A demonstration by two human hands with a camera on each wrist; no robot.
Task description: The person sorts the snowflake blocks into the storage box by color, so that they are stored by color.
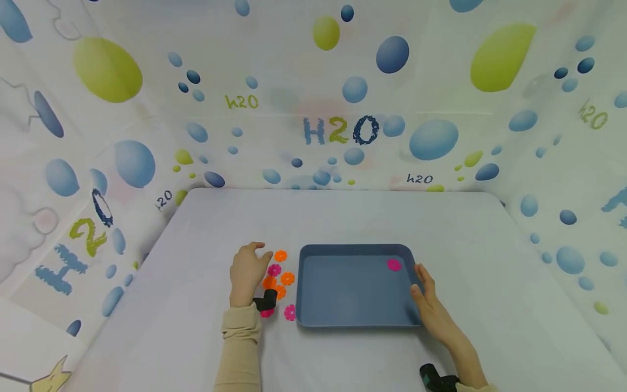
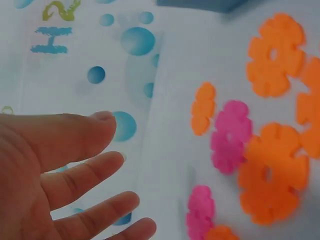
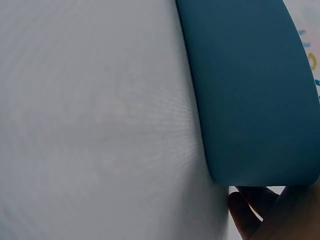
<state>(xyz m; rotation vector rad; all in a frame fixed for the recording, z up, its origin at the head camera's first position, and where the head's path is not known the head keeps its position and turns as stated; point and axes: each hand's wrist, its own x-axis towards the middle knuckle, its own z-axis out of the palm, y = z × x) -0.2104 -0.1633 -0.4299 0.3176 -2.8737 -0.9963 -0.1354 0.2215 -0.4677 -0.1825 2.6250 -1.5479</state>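
My left hand (image 1: pixel 249 272) is held over the left side of the table, its fingers loosely bent and nothing between them. Beside it lie several flower-shaped plastic discs, such as an orange flower disc (image 1: pixel 287 279) and a pink flower disc (image 1: pixel 290 312). The left wrist view shows the thumb and fingers apart from a large orange disc (image 2: pixel 274 172). A blue-grey tray (image 1: pixel 357 325) stands to the right of the discs, with one pink disc (image 1: pixel 394 265) in its far right part. At the tray's right edge rests my right hand (image 1: pixel 433 310), fingers fairly straight; in the right wrist view the tray partly hides them.
A white cloth (image 1: pixel 343 218) covers the table. Behind and at both sides hangs a curtain (image 1: pixel 274 141) printed with blue and green drops. Black straps with a camera mount (image 1: pixel 266 300) sit on the wrists; the left one covers part of the discs.
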